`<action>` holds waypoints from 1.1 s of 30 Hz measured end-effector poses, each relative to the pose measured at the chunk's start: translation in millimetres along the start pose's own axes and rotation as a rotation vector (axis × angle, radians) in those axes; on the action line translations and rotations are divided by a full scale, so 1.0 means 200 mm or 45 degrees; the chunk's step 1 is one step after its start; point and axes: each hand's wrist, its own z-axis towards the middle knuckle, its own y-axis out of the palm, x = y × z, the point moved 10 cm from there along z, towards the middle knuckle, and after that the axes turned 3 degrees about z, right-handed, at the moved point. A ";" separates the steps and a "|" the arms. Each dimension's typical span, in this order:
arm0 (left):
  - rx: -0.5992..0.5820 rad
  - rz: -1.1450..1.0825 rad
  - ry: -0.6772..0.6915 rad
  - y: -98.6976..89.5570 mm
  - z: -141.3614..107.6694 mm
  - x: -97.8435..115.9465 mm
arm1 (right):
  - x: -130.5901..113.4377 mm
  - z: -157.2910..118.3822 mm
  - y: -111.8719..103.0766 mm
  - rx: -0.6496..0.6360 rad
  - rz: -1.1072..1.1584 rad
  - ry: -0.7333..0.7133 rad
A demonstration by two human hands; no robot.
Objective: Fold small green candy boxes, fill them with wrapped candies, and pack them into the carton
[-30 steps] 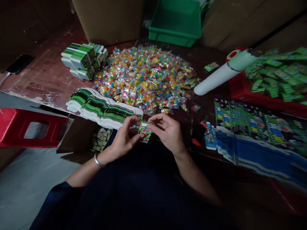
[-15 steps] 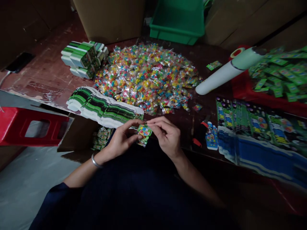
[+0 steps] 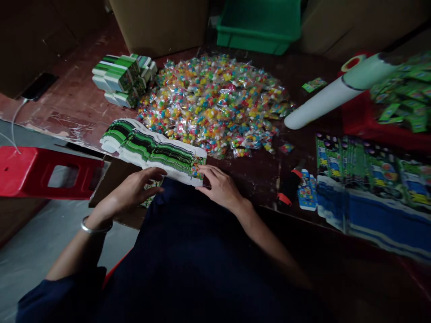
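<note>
My left hand (image 3: 138,190) is open, thumb and fingers apart with nothing between them, over a cardboard box (image 3: 109,181) below the table edge. Several small printed packets (image 3: 150,193) show inside that box, partly behind the hand. My right hand (image 3: 222,187) has its thumb and fingertips on the end of a fanned row of flat printed cartons (image 3: 151,150), gripping the edge of the nearest carton (image 3: 198,166). Just behind the row lies a large heap of clear bags of colourful candies (image 3: 215,103).
Bundled cartons (image 3: 116,74) stand left of the heap, near a phone (image 3: 39,87). To the right are a white tube (image 3: 319,105), a cutter knife (image 3: 290,184), a blue packet (image 3: 307,190) and printed sheets (image 3: 370,197). A green bin (image 3: 257,38) sits behind; a red stool (image 3: 43,175) is left.
The small printed packet is gone from my hands. My left hand has moved left and opened over the box. My right hand has come down onto the end of the carton row.
</note>
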 end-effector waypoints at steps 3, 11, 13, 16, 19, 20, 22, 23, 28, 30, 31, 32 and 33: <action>-0.102 -0.527 -0.050 0.19 0.08 0.08 | -0.04 -0.03 -0.08 0.090 0.024 -0.083; -0.093 -1.691 -0.247 0.55 0.31 0.17 | -0.36 -0.16 -0.29 0.453 -0.061 -0.342; -0.106 -1.735 -0.197 0.53 0.33 0.21 | -0.38 -0.15 -0.28 0.379 0.028 -0.320; -0.138 -1.679 -0.069 0.46 0.32 0.26 | -0.30 -0.10 -0.27 0.283 0.216 -0.119; -0.244 -1.523 0.015 0.44 0.30 0.30 | -0.22 -0.06 -0.25 0.154 0.339 0.056; -0.268 -1.466 0.016 0.44 0.29 0.30 | -0.21 -0.05 -0.25 0.117 0.368 0.080; -0.315 -1.365 -0.001 0.45 0.27 0.30 | -0.19 -0.03 -0.27 0.077 0.434 0.112; -0.348 -1.324 -0.012 0.47 0.27 0.30 | -0.19 -0.02 -0.27 0.058 0.471 0.127; -0.361 -1.249 -0.060 0.52 0.25 0.31 | -0.17 -0.01 -0.28 -0.015 0.639 0.190; -0.229 -1.258 -0.094 0.50 0.26 0.29 | -0.13 -0.03 -0.33 0.168 0.693 0.247; -0.147 -1.271 -0.101 0.48 0.27 0.28 | -0.10 -0.04 -0.35 0.291 0.709 0.283; -0.065 -1.288 -0.099 0.46 0.27 0.27 | -0.08 -0.06 -0.36 0.398 0.717 0.318; 0.015 -1.308 -0.094 0.45 0.27 0.26 | -0.07 -0.07 -0.36 0.461 0.717 0.347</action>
